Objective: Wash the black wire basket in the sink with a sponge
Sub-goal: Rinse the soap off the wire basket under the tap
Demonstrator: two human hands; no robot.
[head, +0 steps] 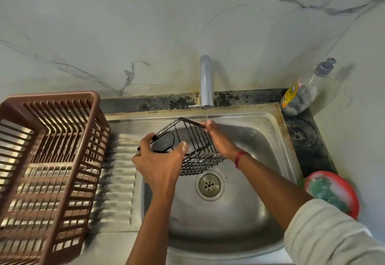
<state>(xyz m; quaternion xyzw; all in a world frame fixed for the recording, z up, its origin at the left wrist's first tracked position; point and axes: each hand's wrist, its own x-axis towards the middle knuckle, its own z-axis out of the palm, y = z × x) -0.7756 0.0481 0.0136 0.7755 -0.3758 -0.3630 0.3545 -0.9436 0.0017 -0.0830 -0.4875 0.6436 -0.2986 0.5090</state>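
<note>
— What is before you, beginning from the biggest thing?
— First, the square stainless steel sink (250,212), with its ribbed draining board (118,181) on my left. On that board stands the brown plastic crate with slatted walls (52,160).
— And where is the basket?
— The black wire basket (195,143) is in the air over the basin. It is tilted, just above the round drain (209,185) and under the curved chrome tap (206,81). Only my hands touch it.
— How do you hold it?
— My left hand (158,160) grips the left end. The fingers are curled over the rim, and the thumb, with a little foam on it, presses the near side. My right hand (218,139) holds the right side, with its fingers closed on the far upper corner. The thin stream of water (206,114) falls on them there.
— And the smaller things?
— In the back right corner leans a clear plastic bottle with a grey cap (302,93). Near my right sleeve (325,235) is a red round dish (352,198), and the green sponge (325,189) lies in it, well apart from the basket. Around my right wrist is a red thread (239,158).
</note>
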